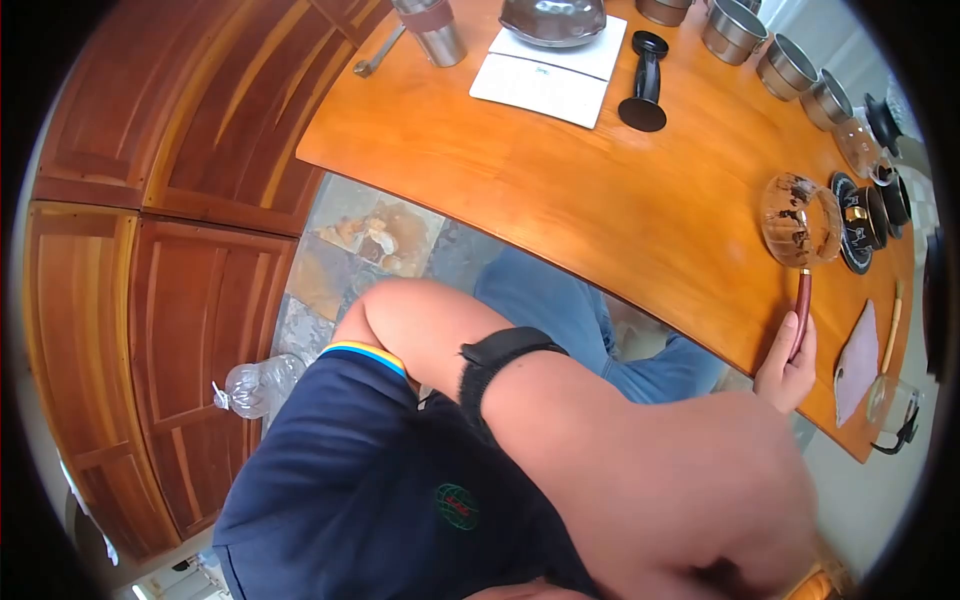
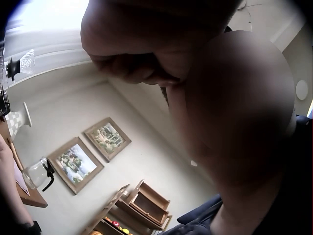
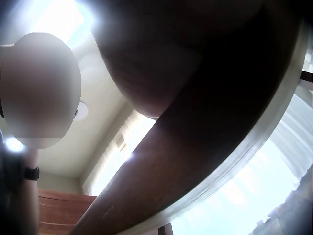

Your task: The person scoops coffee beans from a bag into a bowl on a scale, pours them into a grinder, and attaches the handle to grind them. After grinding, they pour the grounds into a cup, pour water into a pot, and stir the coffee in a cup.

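In the head view, my right hand (image 1: 787, 365) grips the slim reddish-brown handle of a small glass pot (image 1: 800, 225) at the table's near right edge. The pot's clear bowl carries dark patches and sits by a patterned black saucer (image 1: 853, 222). My left arm bends up toward the camera, a black strap around its wrist, so the left hand (image 1: 720, 480) looms large and blurred at lower right. Curled fingers of that hand show beside my face in the left wrist view, with nothing visible in them. Dark table underside fills much of the right wrist view.
Far along the wooden table stand a steel tumbler (image 1: 435, 35), a white flat-topped device (image 1: 550, 80) bearing a glossy dark vessel, a black flared tool (image 1: 645, 85) and several metal cups (image 1: 787, 68). A grey cloth (image 1: 856, 365) and a glass carafe (image 2: 36, 174) lie toward the right end.
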Action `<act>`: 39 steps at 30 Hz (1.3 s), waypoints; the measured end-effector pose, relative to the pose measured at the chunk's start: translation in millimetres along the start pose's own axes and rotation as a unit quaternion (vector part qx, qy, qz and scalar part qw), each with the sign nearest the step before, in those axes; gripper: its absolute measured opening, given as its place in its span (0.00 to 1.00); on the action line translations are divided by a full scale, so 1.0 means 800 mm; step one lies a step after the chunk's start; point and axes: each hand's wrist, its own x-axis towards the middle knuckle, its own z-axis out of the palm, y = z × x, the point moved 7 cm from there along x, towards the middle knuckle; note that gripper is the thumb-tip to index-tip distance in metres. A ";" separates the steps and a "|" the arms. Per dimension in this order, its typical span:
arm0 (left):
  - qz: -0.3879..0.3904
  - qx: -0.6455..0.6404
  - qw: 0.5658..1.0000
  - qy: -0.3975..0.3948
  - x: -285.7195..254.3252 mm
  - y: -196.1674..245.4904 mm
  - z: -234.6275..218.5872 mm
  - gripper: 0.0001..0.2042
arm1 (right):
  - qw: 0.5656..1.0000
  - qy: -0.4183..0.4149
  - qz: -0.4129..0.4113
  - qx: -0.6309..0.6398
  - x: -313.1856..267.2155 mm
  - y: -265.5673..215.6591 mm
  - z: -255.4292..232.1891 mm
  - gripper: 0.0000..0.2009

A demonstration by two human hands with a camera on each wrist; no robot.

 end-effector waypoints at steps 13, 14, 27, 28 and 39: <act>-0.006 0.169 0.985 0.021 -0.004 0.006 -0.016 0.14 | 0.996 -0.016 0.078 0.045 -0.008 0.029 0.005 0.17; -0.026 0.162 0.986 0.020 -0.017 -0.001 -0.026 0.14 | 0.998 -0.007 0.038 0.055 -0.007 0.007 0.004 0.17; -0.100 0.700 0.617 0.346 -0.195 0.125 -0.274 0.22 | 0.997 -0.017 -0.051 -0.051 -0.025 -0.057 -0.017 0.12; -0.105 0.703 0.607 0.356 -0.199 0.125 -0.284 0.22 | 0.998 -0.010 -0.047 -0.033 -0.023 -0.056 -0.019 0.12; -0.230 0.779 0.556 0.176 -0.175 0.071 -0.271 0.19 | 0.998 -0.037 -0.017 -0.039 -0.018 -0.065 -0.008 0.12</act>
